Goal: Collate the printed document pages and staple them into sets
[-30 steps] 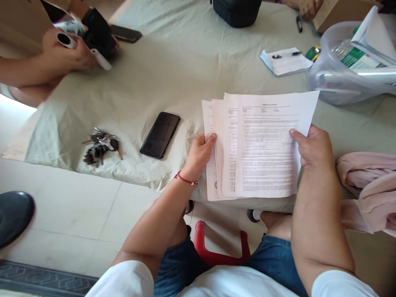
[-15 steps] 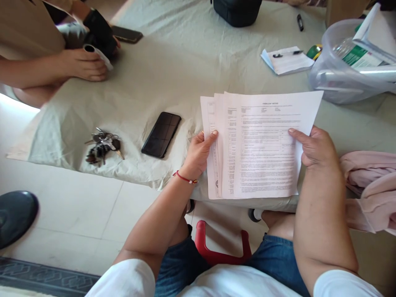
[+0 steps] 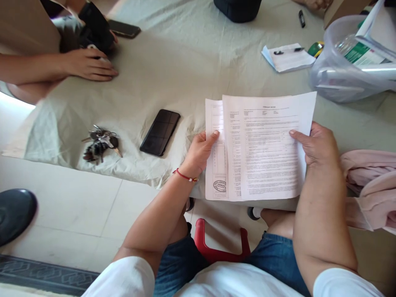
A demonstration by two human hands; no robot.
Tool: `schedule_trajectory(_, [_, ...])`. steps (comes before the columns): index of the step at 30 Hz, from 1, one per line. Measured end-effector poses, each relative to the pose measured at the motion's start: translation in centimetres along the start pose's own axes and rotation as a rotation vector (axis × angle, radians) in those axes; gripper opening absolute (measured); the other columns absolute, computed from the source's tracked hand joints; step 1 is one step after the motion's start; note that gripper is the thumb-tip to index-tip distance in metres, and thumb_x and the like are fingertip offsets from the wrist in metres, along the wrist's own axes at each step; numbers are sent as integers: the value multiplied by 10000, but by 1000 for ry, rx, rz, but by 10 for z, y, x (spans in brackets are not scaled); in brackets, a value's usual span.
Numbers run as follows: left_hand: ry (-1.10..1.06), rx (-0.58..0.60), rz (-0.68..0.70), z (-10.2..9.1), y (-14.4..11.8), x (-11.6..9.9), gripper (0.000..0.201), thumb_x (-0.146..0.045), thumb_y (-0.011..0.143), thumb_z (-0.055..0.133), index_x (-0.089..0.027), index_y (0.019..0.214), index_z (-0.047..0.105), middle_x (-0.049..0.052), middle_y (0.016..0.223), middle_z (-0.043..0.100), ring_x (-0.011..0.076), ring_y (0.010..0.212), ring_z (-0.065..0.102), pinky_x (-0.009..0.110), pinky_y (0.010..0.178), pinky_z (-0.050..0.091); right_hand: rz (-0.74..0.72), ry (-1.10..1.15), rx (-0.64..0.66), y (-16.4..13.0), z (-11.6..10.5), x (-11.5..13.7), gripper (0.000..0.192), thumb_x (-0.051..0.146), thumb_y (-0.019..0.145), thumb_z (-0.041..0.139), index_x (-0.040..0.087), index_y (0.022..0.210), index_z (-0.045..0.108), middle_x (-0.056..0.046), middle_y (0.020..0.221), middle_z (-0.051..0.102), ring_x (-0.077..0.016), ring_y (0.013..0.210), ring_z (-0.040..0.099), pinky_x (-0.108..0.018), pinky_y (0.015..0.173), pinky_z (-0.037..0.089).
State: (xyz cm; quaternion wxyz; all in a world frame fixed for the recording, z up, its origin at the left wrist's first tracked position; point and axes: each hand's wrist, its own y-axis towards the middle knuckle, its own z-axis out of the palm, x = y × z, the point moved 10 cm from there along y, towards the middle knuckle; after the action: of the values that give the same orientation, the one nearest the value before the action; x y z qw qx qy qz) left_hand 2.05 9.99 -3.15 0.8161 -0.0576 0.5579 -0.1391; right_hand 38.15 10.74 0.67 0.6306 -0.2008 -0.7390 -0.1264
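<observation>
Several printed sheets of paper [image 3: 269, 152] are spread between my hands, overlapping and held over the table's near edge. My left hand [image 3: 201, 150] pinches their left side with its thumb on top, a red bracelet at the wrist. An oval stamp [image 3: 220, 186] shows at the lower corner of the leftmost sheet. On the right side, my right hand [image 3: 318, 142] grips the stack, thumb over the top page and fingers hidden behind. Left of my left hand lies a black smartphone [image 3: 160, 132], with a bunch of keys [image 3: 102, 144] farther left.
On the cloth-covered table [image 3: 173, 74] are a notepad with a pen [image 3: 291, 61], a tape measure [image 3: 316, 49], a marker [image 3: 301, 19], a clear plastic basket [image 3: 337, 82] and a black case [image 3: 237, 9]. Across it, another person's hand [image 3: 91, 64] rests near a second phone [image 3: 124, 29].
The top sheets have shifted right against the leftmost one, baring its oval stamp. The other person's hand has flattened over the white roll it was holding.
</observation>
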Motion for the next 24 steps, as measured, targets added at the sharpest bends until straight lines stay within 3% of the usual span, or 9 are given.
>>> schedule_trajectory(3, [25,-26,3,-4,-1,-2,442,-645,868,876,-230,992,786,108,1008,870,341,1048,842,456,879,709,-25,29,-38,0,-5,5,421,198,551,894,204,970,856,-41,994,873,-225,854,759,-409,898,648])
schedule_trajectory(7, [16,-70,39,-6,-1,-7,381,-583,899,833,-244,1059,763,95,1080,863,316,1075,821,445,926,678,-34,76,-45,-1,-5,7,454,200,549,881,184,1002,856,-66,1041,869,-222,856,754,-409,899,642])
schedule_trajectory(11, [21,-187,107,-18,0,-12,231,-355,894,765,-274,1092,677,25,1011,824,246,958,796,391,859,628,-37,89,-85,1,-8,4,457,216,524,881,179,979,858,-66,1027,869,-210,856,748,-397,896,636])
schedule_trajectory(14, [25,-268,203,-26,-2,-21,405,-224,821,767,-305,1184,606,-53,789,717,167,696,687,308,692,547,-38,98,-111,3,-11,2,448,218,502,874,188,948,861,-45,992,868,-197,842,742,-381,881,634])
schedule_trajectory(16, [31,-270,279,-25,-5,-29,487,-178,790,778,-313,1224,602,-74,741,674,139,632,619,278,653,505,-49,102,-136,4,-13,2,448,217,496,861,186,943,862,-38,979,868,-190,827,740,-370,858,636])
schedule_trajectory(19, [106,-270,331,-22,-6,-37,235,-140,770,751,-255,970,705,-38,774,698,122,675,606,261,674,493,-62,117,-154,6,-15,1,449,209,494,852,178,942,856,-39,962,867,-187,811,740,-346,803,635])
schedule_trajectory(21, [158,-273,272,-21,-4,-33,94,-133,771,711,-220,787,742,-8,787,722,127,711,616,263,687,492,-58,134,-150,7,-14,0,431,192,499,848,176,930,845,-39,953,866,-185,809,741,-329,779,632])
schedule_trajectory(24, [129,-232,126,-17,-2,-19,117,-175,790,717,-221,803,824,12,813,759,155,754,651,281,701,508,-49,157,-137,8,-12,-1,421,173,501,849,172,922,834,-46,967,867,-184,823,746,-320,781,634])
